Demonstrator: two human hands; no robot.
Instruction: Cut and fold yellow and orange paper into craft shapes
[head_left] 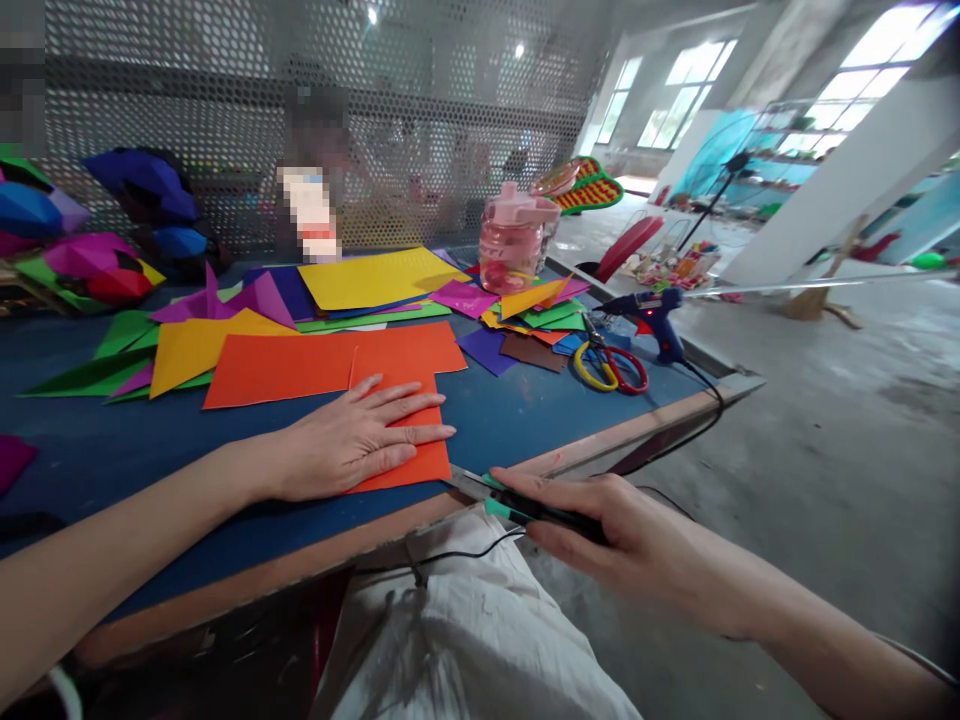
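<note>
My left hand (358, 432) lies flat with fingers spread on an orange sheet (300, 368) of paper or thin foam. A short raised edge shows in the sheet above the fingers, and its lower part reaches the near table edge. In my right hand (600, 515) is a black and green utility knife (555, 512). Its metal blade (469, 485) points left and meets the lower right corner of the orange sheet. The right fingers are wrapped round the handle.
Coloured sheets (375, 280) and scraps (551, 318) lie behind. Scissors (609, 368), a glue gun (656, 318) with a cord, and a pink bottle (511, 245) stand to the right. A perforated metal panel (202, 60) backs the blue table (517, 420); a person is behind it.
</note>
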